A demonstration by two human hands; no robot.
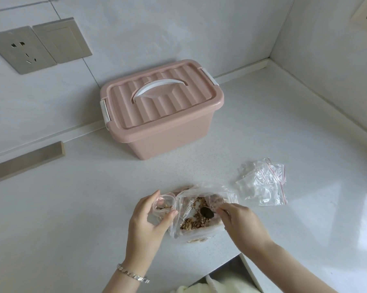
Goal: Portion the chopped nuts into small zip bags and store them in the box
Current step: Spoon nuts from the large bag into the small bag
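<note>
- A small zip bag (167,198) is held by the left hand (149,218) near the front edge of the white tabletop (89,208). It is pinched between thumb and curled fingers so that its mouth is kept open.
- A few pieces of nut can be seen inside the small zip bag.
- A large bag (196,192) of clear plastic is set on the tabletop just to the right of the small zip bag and touching it. Its top is opened wide, and the chopped nuts (196,224) are heaped in its bottom.
- A dark spoon (206,212) is gripped by the right hand (240,226), whose fingers are curled tightly at the rim of the large bag. The bowl of the spoon is lowered inside the bag, just above the nuts, and most of its shaft is hidden by the fingers.
- A loose pile of empty zip bags (262,183) with red seal lines is laid on the tabletop to the right of the large bag, close to it.
- The pink box (169,142) is placed farther back, against the wall and well apart from the hands. It is covered by its ribbed lid (178,106), on which a white handle (159,86) is folded flat, and a white latch is seen at each end.
- A silver bracelet (133,273) is worn on the left wrist.
- A wall socket (19,50) is mounted on the wall to the left of the box.
</note>
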